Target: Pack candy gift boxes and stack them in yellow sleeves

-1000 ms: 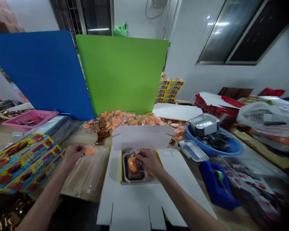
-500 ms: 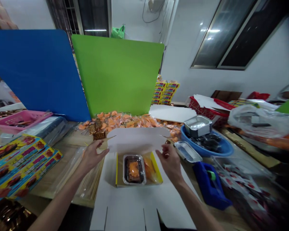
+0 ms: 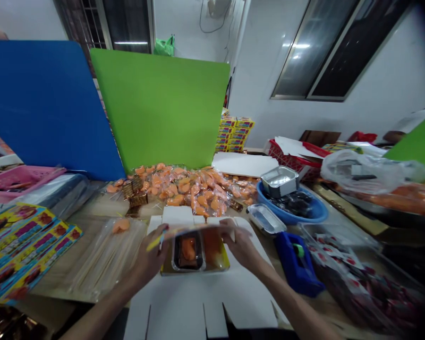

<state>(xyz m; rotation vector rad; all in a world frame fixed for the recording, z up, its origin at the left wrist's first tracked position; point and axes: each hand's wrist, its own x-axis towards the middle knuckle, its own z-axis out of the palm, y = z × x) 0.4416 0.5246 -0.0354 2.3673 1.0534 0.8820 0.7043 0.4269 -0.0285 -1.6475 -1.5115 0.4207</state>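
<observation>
A small cardboard box (image 3: 212, 272) with yellow sides stands on flat white card sheets (image 3: 184, 302) in front of me. Inside its left half is a black plastic tray (image 3: 187, 252) with a clear rim and an orange piece in it; the right half looks orange-brown and blurred. The box's lid (image 3: 198, 229) is tipped forward, nearly edge-on over the contents. At its left end, my left hand (image 3: 151, 255) is closed on the lid, near a yellow flap. My right hand (image 3: 241, 243) has its fingers closed on the lid's right end.
Bagged orange pieces (image 3: 184, 186) are heaped behind. To the right are a blue tape dispenser (image 3: 295, 264), foil trays (image 3: 265, 218), a blue basin (image 3: 315, 212) and a clear bin of packets (image 3: 357, 278). Printed cartons (image 3: 28, 250) and bagged sticks (image 3: 106, 259) lie left.
The lid has swung from standing upright behind the box to leaning forward over it. Both hands, apart from it or just at its ends before, have closed on it. The view has shifted slightly.
</observation>
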